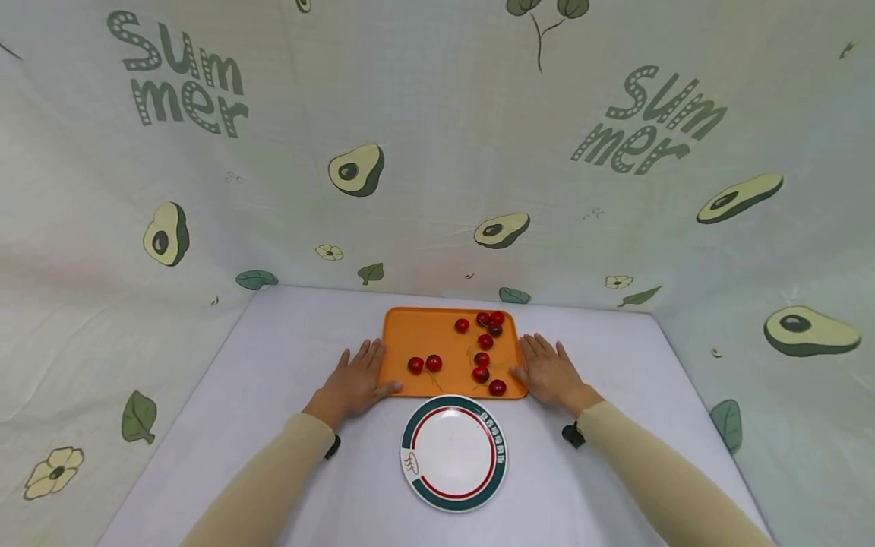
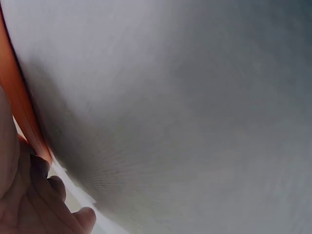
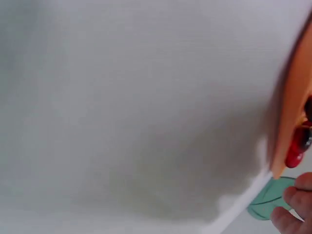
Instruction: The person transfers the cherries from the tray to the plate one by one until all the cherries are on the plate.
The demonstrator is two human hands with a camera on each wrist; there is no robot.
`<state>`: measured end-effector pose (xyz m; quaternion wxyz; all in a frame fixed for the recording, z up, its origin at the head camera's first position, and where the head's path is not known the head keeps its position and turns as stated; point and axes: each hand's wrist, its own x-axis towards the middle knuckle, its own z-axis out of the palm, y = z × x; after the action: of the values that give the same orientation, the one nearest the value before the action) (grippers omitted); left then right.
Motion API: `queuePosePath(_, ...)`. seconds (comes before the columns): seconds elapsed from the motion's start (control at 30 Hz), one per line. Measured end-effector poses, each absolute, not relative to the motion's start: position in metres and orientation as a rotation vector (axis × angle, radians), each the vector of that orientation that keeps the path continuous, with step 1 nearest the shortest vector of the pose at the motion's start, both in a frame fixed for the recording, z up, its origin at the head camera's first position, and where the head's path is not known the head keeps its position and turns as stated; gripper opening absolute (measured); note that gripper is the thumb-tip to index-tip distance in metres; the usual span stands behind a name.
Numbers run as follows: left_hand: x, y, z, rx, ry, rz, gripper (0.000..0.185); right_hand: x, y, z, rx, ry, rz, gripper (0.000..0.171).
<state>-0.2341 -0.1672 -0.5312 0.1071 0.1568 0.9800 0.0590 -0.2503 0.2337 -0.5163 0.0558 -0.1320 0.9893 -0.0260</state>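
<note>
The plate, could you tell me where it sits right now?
In the head view, the plate lies on the table, just in front of the orange tray, between the two forearms.

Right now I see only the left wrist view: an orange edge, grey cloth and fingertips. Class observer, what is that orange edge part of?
Observer: A flat orange plastic tray on the grey table.
Operator: What lies on it?
Observer: Small red cherries, mostly toward its right half.
Operator: Where is the other hand?
Observer: The right hand lies flat against the tray's right edge; the left hand mirrors it on the left.
Operator: Anything nearer the person?
Observer: A round white plate with a green and red rim, with nothing on it.
</note>
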Motion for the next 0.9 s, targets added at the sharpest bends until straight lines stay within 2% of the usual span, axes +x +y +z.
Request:
queuePosePath(0.17, -0.235, -0.168, -0.533, 0.458, 2.911, 0.141, 0.101, -0.256, 0.214, -0.495, -0.544, 3.215, -0.064, 0.067)
queuePosePath(0.37, -0.233, -0.171, -0.537, 0.419, 2.914, 0.183, 0.101, -0.261, 0.166, -0.473, -0.878, 3.251, -0.01, 0.053)
queuePosePath(0.53, -0.232, -0.169, -0.539, 0.413, 2.907, 0.2, 0.104, -0.264, 0.134, -0.478, -1.098, 3.092, -0.031, 0.04)
queuePosePath(0.9, -0.233, -0.165, -0.534, 0.432, 2.881, 0.174, 0.106, -0.269, 0.106, -0.494, -1.245, 2.855, 0.097, 0.04)
